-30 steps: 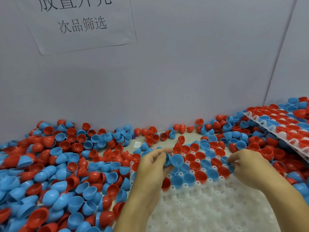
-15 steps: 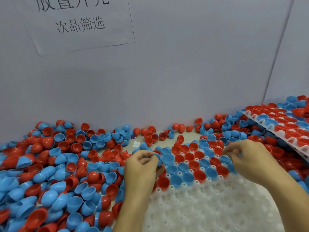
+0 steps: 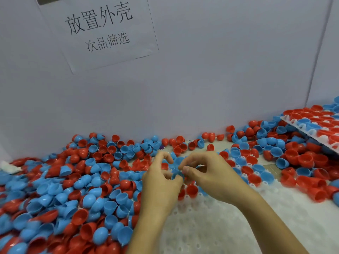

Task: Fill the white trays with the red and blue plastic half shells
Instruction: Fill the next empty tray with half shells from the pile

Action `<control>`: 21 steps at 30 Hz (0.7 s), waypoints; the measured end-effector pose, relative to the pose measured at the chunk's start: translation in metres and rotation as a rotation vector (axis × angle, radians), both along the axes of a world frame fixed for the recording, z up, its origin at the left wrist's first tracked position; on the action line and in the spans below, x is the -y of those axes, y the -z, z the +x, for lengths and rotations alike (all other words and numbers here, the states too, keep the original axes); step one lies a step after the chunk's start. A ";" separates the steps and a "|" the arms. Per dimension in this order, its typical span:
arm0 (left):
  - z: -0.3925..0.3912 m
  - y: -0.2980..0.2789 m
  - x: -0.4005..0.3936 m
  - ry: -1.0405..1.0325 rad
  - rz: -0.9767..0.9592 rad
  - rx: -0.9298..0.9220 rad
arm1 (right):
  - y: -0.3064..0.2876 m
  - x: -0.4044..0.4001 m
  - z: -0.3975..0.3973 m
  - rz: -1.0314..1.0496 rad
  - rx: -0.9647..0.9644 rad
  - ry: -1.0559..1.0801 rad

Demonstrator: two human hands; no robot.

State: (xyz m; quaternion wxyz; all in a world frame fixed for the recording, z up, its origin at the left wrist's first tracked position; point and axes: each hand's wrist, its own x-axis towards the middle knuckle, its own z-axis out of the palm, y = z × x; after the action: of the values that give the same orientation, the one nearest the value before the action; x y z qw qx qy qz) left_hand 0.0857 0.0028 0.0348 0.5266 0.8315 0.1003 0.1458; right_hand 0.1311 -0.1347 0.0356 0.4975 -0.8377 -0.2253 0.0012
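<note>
A white tray (image 3: 211,228) with round sockets lies in front of me; its far rows hold red and blue half shells (image 3: 253,177). My left hand (image 3: 161,182) and my right hand (image 3: 211,173) meet over the tray's far left part. Between their fingertips sits a blue half shell (image 3: 177,174), pinched from both sides. A big loose heap of red and blue shells (image 3: 73,189) covers the table to the left.
A second white tray (image 3: 311,132), filled with shells, leans at the far right on more loose shells (image 3: 302,162). A grey wall with a paper sign (image 3: 102,30) stands close behind. A white scrap (image 3: 8,166) lies at the far left.
My right hand has swung left from the tray's right side and joined the left hand on a blue shell. The view has tilted up and shifted.
</note>
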 end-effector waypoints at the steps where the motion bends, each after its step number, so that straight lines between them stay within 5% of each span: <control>1: -0.003 -0.001 -0.003 0.016 0.064 -0.015 | 0.001 -0.003 -0.001 -0.019 0.018 -0.019; 12: -0.036 0.013 -0.030 -0.050 0.578 -0.240 | 0.003 0.003 0.000 0.039 -0.017 -0.072; 21: -0.038 0.014 -0.017 0.026 0.746 -0.362 | 0.006 0.016 0.006 0.018 -0.056 -0.026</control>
State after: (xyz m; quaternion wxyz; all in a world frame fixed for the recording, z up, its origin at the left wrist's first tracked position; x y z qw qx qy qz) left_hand 0.0480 0.0198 0.0206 0.1647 0.9788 0.1209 0.0171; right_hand 0.1370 -0.1508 0.0295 0.5112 -0.8297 -0.2222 0.0288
